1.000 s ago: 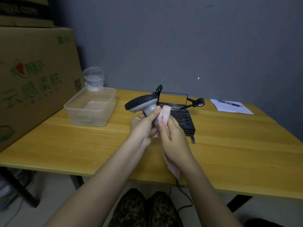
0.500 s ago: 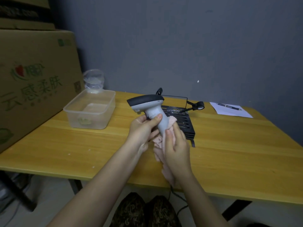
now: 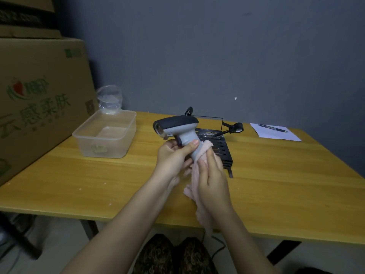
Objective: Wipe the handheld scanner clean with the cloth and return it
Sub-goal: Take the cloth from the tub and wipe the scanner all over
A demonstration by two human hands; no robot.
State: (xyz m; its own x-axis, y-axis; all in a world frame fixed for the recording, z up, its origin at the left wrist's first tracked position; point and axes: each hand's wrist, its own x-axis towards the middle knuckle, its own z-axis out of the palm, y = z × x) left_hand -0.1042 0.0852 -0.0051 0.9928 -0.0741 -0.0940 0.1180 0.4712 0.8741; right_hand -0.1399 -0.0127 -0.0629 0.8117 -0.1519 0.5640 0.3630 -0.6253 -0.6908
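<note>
The handheld scanner [image 3: 178,127] is grey with a black top and points left, held upright above the table's middle. My left hand [image 3: 173,157] grips its handle just under the head. My right hand [image 3: 212,178] presses a pale pink cloth [image 3: 195,178] around the lower handle; the cloth hangs down past my wrist. The bottom of the handle is hidden by cloth and fingers. Behind my hands lies the black perforated stand [image 3: 221,149] with a thin wire frame and a gooseneck clip.
A clear plastic tub [image 3: 105,133] sits on the yellow wooden table [image 3: 286,184] at the left, a crumpled clear bag [image 3: 109,99] behind it. A large cardboard box [image 3: 37,99] fills the left side. Paper with a pen [image 3: 274,131] lies far right.
The scanner has been turned more upright and lifted slightly. My right hand with the cloth has slid down the handle, from near the head to its lower part.
</note>
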